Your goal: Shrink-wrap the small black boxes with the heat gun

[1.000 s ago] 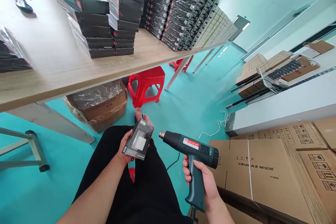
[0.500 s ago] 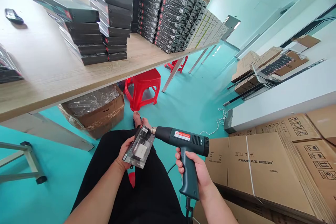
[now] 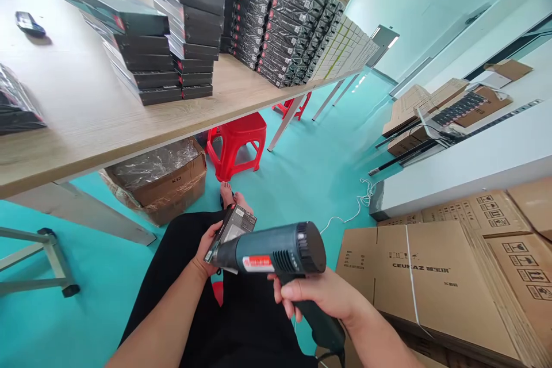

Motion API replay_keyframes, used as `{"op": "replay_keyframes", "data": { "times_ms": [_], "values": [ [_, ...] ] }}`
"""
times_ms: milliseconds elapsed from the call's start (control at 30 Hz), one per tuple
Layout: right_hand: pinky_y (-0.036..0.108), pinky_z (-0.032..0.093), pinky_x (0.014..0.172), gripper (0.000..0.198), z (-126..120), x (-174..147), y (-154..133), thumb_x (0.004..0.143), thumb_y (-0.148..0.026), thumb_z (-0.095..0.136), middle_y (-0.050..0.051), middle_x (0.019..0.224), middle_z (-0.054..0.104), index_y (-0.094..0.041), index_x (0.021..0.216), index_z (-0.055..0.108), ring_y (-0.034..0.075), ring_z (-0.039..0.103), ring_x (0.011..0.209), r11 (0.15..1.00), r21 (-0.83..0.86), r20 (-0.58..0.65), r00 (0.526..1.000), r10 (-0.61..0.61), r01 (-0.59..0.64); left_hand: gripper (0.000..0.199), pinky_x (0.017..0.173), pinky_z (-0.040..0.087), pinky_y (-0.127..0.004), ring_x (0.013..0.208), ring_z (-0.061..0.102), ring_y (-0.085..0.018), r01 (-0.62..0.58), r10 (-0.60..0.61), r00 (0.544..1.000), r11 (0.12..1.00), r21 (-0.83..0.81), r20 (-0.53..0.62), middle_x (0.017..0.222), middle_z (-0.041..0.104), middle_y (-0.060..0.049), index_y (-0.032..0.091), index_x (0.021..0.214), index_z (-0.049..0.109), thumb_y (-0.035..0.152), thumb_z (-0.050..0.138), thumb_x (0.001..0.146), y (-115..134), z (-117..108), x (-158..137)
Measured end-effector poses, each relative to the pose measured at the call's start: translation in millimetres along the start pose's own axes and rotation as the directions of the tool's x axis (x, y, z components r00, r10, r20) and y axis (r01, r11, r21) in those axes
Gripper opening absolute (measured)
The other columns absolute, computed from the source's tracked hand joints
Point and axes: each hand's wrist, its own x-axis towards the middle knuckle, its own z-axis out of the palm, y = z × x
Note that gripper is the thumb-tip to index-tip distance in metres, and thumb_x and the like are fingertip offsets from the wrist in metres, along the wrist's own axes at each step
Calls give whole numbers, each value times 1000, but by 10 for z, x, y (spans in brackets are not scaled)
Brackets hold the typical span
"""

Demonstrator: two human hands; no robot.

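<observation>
My left hand (image 3: 209, 247) grips a flat black-and-grey box (image 3: 241, 219) by its left edge, above my lap. A dark green heat gun (image 3: 276, 250) with a red-and-white label is in my right hand (image 3: 308, 296), fingers wrapped round its handle. The gun lies across the lower part of the box, its nozzle end close to my left hand and hiding that part of the box. Whether the nozzle touches the box I cannot tell. A cord runs down from the handle's base.
Stacks of black boxes (image 3: 150, 63) and wrapped boxes (image 3: 293, 29) stand on the wooden table (image 3: 107, 132). Below it are a carton of clear film (image 3: 172, 184) and a red stool (image 3: 241, 138). Flattened cartons (image 3: 431, 282) lean at the right. A white cable (image 3: 345, 219) crosses the floor.
My right hand has swung the heat gun left and down, from the box's upper right edge to across its lower part. My left hand keeps the box in nearly the same place.
</observation>
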Motion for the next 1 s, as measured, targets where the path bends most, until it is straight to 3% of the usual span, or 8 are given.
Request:
{"op": "replay_keyframes", "data": {
  "times_ms": [133, 333, 400, 500, 633, 733, 900, 1000],
  "values": [
    [27, 49, 57, 26, -45, 93, -59, 77, -31, 63, 4, 79, 67, -17, 98, 67, 14, 60, 60, 993, 2, -237, 965, -115, 119, 29, 67, 54, -36, 73, 69, -26, 73, -73, 995, 997, -8, 61, 77, 71, -9, 11, 89, 66, 36, 57, 79, -7, -42, 11],
    [26, 46, 54, 14, 67, -13, -109, 71, -22, 66, 2, 64, 64, -13, 81, 70, 12, 57, 53, 987, -155, 82, 995, 60, -46, 22, 70, 54, -36, 72, 69, -26, -16, 17, 998, 1000, 10, -53, 74, 72, -9, 10, 87, 66, 27, 55, 78, 42, -42, 23],
    [26, 47, 54, 19, 96, 27, -127, 71, -24, 66, 4, 71, 65, -14, 87, 69, 13, 58, 55, 998, -60, 9, 1000, 5, -5, 24, 71, 54, -36, 74, 69, -26, -6, 6, 999, 1000, 5, -32, 76, 72, -9, 10, 89, 66, 29, 56, 78, 35, -43, 30],
    [26, 49, 54, 28, 5, 186, -154, 74, -30, 64, 5, 81, 66, -15, 98, 65, 14, 60, 60, 987, 99, -217, 971, -100, 124, 25, 69, 54, -35, 73, 69, -25, 10, -10, 1000, 1000, -14, 1, 78, 72, -9, 10, 88, 66, 30, 56, 78, 13, -67, 31],
    [25, 49, 53, 31, -262, 299, -145, 76, -30, 64, 5, 80, 65, -15, 102, 63, 14, 60, 63, 983, 96, -368, 923, -111, 156, 23, 71, 54, -35, 72, 69, -24, -8, 9, 1000, 1000, -26, 18, 80, 72, -10, 10, 88, 65, 28, 56, 78, 22, -117, 25],
    [25, 49, 52, 30, -376, 191, -68, 76, -29, 62, 6, 80, 65, -14, 102, 63, 14, 60, 62, 994, 66, -331, 942, -58, 85, 24, 71, 54, -37, 74, 69, -25, -21, 22, 999, 999, -26, 32, 81, 72, -10, 10, 88, 65, 29, 56, 79, 42, -130, 35],
    [26, 47, 50, 24, -341, -69, 94, 69, -22, 65, 7, 74, 67, -11, 91, 67, 15, 59, 55, 986, -63, -95, 984, 148, -154, 26, 74, 53, -40, 75, 68, -26, -18, 20, 999, 999, -36, 33, 82, 72, -11, 9, 90, 66, 30, 56, 78, 39, -107, 71],
    [26, 48, 51, 24, -322, -71, 130, 70, -24, 65, 6, 74, 67, -12, 91, 67, 15, 59, 55, 989, -50, -99, 986, 131, -137, 25, 74, 53, -40, 74, 68, -26, -25, 27, 999, 999, -42, 26, 81, 72, -11, 9, 89, 66, 29, 55, 78, 37, -103, 74]
  ]
}}
